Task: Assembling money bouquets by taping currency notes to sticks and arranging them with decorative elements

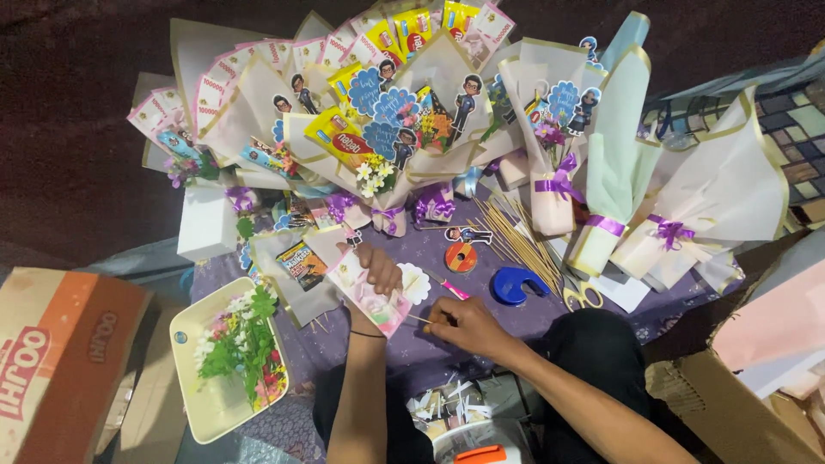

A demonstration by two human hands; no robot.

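A small paper-wrapped bouquet is held over a purple cloth amid finished bouquets.

The pink-and-white wrapped bouquet (pixel 371 292) is gripped by the left hand (pixel 375 265), fingers closed over its upper edge, just above the purple cloth (pixel 481 296). A thin wooden skewer (pixel 418 319) is pinched in the right hand (pixel 464 326), its tip touching the wrap's lower side. A white scalloped paper tag (pixel 415 283) is seen just beside the left hand. Near the right hand lie a pink-handled cutter (pixel 454 290), an orange tape roll (pixel 461 257), a blue tape dispenser (pixel 516 284), yellow-handled scissors (pixel 583 296) and a bundle of skewers (pixel 507 234). A cream tray (pixel 191 344) of artificial flowers (pixel 243 344) is set to the left, well apart. Finished bouquets (pixel 412 112) with purple ribbons are ranged along the far side.
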